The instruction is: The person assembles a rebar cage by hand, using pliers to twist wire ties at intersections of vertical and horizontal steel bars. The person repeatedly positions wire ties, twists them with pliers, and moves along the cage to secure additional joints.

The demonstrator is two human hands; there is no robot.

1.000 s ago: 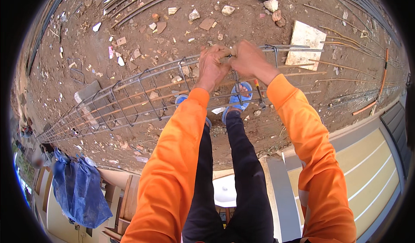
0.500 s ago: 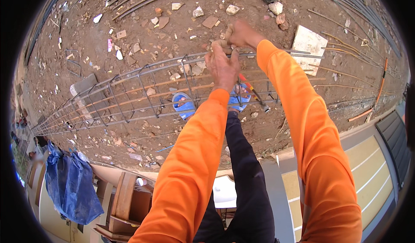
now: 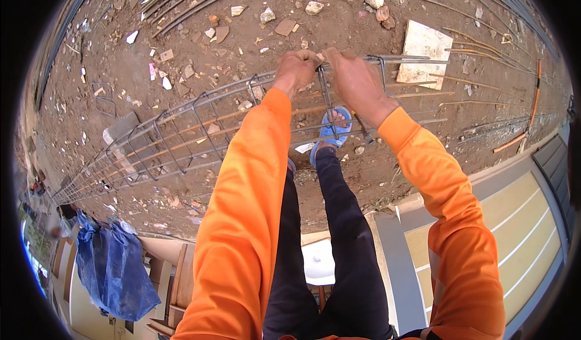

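Note:
A long cage of steel rebar [image 3: 209, 137] runs from the far left to the right in front of me, its bars tied through several square stirrups. My left hand [image 3: 295, 71] is closed at the upper bars, fingertips at the top of a dark stirrup [image 3: 327, 101]. From the other side my right hand [image 3: 361, 85] meets it, fingers curled at the same corner. The exact grip of the fingertips is partly hidden. Right of that hand another stirrup [image 3: 382, 71] hangs on the bars. Below the hand shows the metal end of a tool [image 3: 368, 137], its handle mostly hidden.
My blue sandal [image 3: 334, 131] stands under the cage. A pale square board [image 3: 423, 54] lies beneath the bar ends. Loose rods [image 3: 193, 1], stones and tile scraps litter the dirt. Behind me are a blue tarp [image 3: 115, 267] and a wall. An orange-marked rod [image 3: 535, 107] lies right.
My hands have come nearer to me, the right one lower and the left one slightly left. A stirrup now hangs between them. My left foot has drawn back, and the view has shifted.

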